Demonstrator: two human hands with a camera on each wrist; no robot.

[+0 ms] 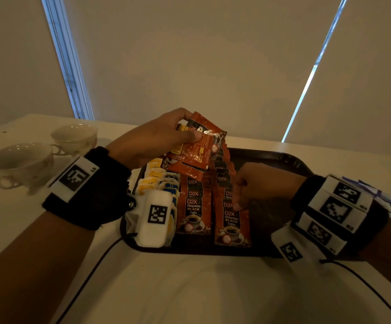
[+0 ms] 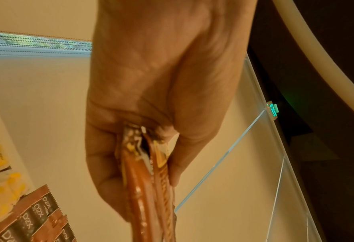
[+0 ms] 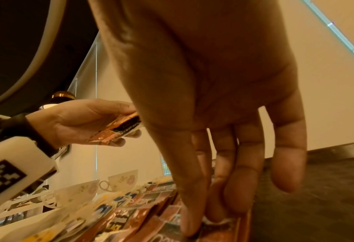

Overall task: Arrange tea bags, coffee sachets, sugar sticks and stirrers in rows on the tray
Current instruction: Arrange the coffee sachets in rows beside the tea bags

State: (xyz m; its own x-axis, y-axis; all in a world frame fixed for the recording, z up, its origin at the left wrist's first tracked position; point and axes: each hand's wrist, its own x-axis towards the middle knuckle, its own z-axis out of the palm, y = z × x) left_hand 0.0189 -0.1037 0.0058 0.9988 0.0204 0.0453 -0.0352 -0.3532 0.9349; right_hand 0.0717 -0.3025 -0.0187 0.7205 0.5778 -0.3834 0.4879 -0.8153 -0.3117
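Far left of the left hand [image 1: 147, 139], two teacups [image 1: 21, 160] on the white table [image 1: 190, 288]. Left hand raised above the far end of the black tray [image 1: 283, 157], thumb and fingers pinched round a loose stack of coffee sachets [image 1: 197, 146]. Below its wrist, a row of tea bags [image 1: 157, 181] along the tray's left side. Between the hands, two overlapping rows of sachets [image 1: 194, 206] on the tray. Right hand [image 1: 260, 183] lowered onto the right row, fingers [image 3: 194, 212] bent downward, tips touching a sachet's top edge; whether pinching or only pressing, cannot tell. Beyond the right wrist, blue-and-white packets [image 1: 386, 199].
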